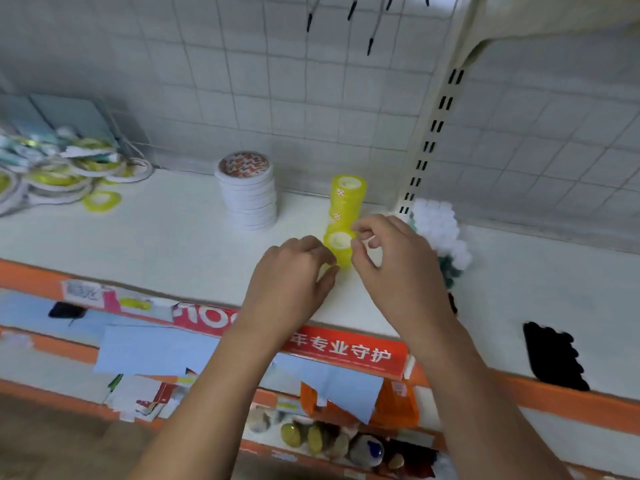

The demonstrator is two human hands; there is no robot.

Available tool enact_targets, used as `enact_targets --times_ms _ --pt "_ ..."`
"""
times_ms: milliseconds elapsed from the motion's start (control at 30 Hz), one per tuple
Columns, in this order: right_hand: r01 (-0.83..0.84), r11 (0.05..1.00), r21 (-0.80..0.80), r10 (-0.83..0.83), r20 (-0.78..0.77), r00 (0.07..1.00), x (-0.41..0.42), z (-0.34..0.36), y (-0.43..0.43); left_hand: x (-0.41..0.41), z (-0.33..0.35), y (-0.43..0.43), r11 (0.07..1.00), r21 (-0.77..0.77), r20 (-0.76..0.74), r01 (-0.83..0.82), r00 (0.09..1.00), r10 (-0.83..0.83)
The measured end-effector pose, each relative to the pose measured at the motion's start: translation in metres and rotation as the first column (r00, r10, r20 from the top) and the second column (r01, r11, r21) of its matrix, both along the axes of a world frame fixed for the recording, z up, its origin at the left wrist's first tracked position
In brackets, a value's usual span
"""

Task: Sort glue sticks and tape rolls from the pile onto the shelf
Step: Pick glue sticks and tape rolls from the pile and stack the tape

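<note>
Two hands meet over a small yellow tape roll standing on the white shelf, near its front edge. The left hand comes at it from eight o'clock, fingers curled and thumb tucked under, gripping the roll's lower left side. The right hand comes from four o'clock, its curled fingertips and thumb pinching the roll's upper right rim.

Just behind, at twelve o'clock, a column of yellow tape rolls stands upright; whether it touches the held roll is unclear. At ten o'clock, a little apart, stands a taller stack of white tape rolls with a patterned top. Far off at nine o'clock, by the wall, a loose pile of tape rolls lies in a heap, cut off by the frame's left edge.

At three o'clock from the right hand sits a white fluffy bundle, partly hidden by that hand. A black fuzzy patch lies at four o'clock, near the shelf's edge.

Below the shelf's orange strip, at six o'clock, the lower shelf holds blue paper sheets and rounded things too blurred to make out.
</note>
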State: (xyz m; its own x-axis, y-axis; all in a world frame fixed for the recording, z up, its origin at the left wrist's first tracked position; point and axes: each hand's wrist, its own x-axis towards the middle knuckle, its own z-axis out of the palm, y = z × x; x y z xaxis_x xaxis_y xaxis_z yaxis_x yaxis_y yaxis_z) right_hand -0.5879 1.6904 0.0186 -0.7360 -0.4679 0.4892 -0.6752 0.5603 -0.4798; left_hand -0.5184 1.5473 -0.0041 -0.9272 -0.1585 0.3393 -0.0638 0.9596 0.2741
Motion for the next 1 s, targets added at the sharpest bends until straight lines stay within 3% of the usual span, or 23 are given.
enact_targets --times_ms 367,600,1000 --pt "-0.363 0.926 0.106 0.354 0.093 0.931 0.115 -0.019 -0.237 0.169 0.004 -0.197 0.895 -0.037 -0.040 -0.445 0.896 0.443" --pt "-0.448 0.888 0.102 0.429 0.163 0.888 0.165 -0.029 -0.366 0.238 0.004 -0.311 0.850 -0.123 0.027 -0.512 0.855 0.518" --pt "-0.424 0.902 0.085 0.405 0.178 0.897 0.162 -0.036 -0.435 0.232 -0.015 -0.392 0.813 0.020 0.040 -0.581 0.813 0.580"
